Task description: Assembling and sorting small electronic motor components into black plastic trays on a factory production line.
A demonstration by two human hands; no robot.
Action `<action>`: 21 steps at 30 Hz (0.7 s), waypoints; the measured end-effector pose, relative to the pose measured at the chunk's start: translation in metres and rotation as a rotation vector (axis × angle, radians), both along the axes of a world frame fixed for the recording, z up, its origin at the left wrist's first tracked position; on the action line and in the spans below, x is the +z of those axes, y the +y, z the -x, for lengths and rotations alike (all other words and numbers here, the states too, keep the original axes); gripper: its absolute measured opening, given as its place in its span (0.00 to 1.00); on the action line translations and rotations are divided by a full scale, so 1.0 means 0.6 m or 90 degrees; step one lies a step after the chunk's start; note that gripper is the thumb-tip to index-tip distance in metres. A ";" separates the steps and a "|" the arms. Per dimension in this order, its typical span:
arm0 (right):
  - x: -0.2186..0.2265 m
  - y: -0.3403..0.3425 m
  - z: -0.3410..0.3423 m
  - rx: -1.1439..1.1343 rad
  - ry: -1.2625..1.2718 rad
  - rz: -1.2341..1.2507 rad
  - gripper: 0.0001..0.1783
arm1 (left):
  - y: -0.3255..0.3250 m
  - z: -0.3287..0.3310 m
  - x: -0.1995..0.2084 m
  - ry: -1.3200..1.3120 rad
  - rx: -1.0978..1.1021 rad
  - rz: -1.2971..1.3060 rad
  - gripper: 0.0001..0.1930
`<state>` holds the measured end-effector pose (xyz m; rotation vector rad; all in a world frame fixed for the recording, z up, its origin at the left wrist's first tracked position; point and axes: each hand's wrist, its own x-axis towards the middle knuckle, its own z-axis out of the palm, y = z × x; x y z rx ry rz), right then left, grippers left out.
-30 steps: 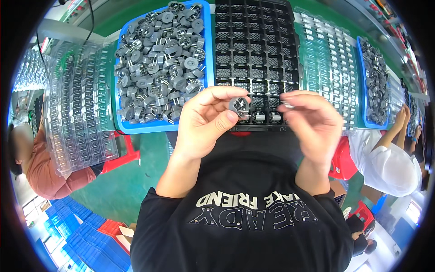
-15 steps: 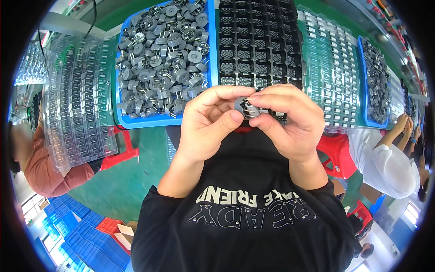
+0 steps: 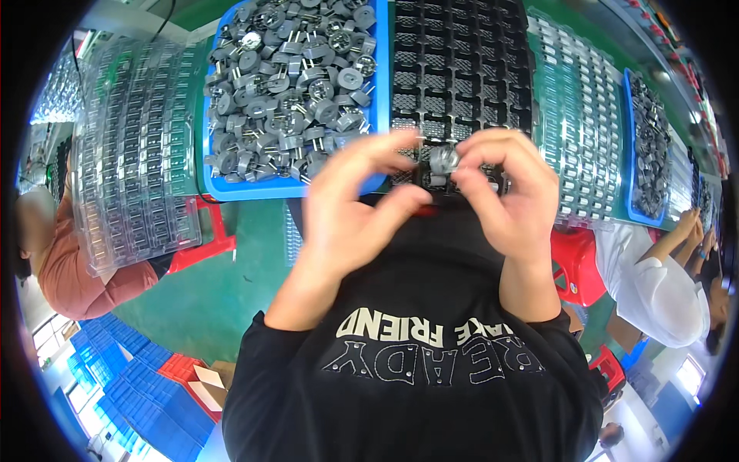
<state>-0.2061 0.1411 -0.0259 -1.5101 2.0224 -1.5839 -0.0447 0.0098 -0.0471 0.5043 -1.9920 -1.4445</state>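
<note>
Between the thumb and fingers of my right hand (image 3: 517, 202) is a small grey round plug part (image 3: 444, 160), its details smeared by motion. My left hand (image 3: 342, 219) is beside it with thumb and fingers apart, holding nothing, and is blurred. Both hands are over the near edge of a black compartment tray (image 3: 462, 73). Behind my left hand is a blue bin (image 3: 258, 190), heaped with similar grey round parts (image 3: 285, 92) that have metal pins.
Clear plastic trays with rows of parts lie at left (image 3: 135, 146) and right (image 3: 581, 115). Another blue bin (image 3: 645, 215) of grey parts is further right. Red stools (image 3: 581, 266) stand below the table edge. Other people (image 3: 654, 292) sit at both sides.
My left hand has let go of the plug part and drawn away to the left. The right hand keeps the part, now slightly further right, over the black tray.
</note>
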 end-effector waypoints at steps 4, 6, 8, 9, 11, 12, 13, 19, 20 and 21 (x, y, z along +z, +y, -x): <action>-0.011 0.003 0.010 -0.086 0.021 -0.046 0.07 | -0.078 -0.049 0.026 -0.224 0.292 0.358 0.21; -0.008 -0.002 -0.004 -0.022 0.133 -0.114 0.08 | -0.095 -0.063 0.032 -0.370 0.295 0.362 0.18; -0.011 -0.011 -0.030 0.017 0.173 -0.179 0.08 | -0.101 -0.065 0.023 -0.371 0.290 0.380 0.17; -0.015 -0.015 -0.039 0.026 0.212 -0.210 0.08 | -0.104 -0.065 0.019 -0.372 0.281 0.396 0.16; -0.031 -0.020 -0.050 0.035 0.299 -0.263 0.07 | -0.107 -0.065 0.020 -0.361 0.255 0.400 0.16; -0.034 -0.020 -0.050 0.023 0.316 -0.278 0.07 | -0.108 -0.061 0.020 -0.351 0.233 0.402 0.15; -0.033 -0.024 -0.053 0.034 0.306 -0.273 0.07 | -0.118 -0.068 0.015 -0.317 0.215 0.446 0.15; 0.000 0.025 0.006 -0.006 0.196 -0.211 0.11 | -0.131 -0.090 -0.002 -0.269 0.242 0.436 0.11; 0.004 0.041 0.027 -0.074 0.170 -0.172 0.12 | -0.131 -0.093 -0.003 -0.268 0.262 0.414 0.11; 0.010 0.066 0.053 -0.166 0.174 -0.197 0.15 | -0.136 -0.097 -0.005 -0.260 0.256 0.412 0.11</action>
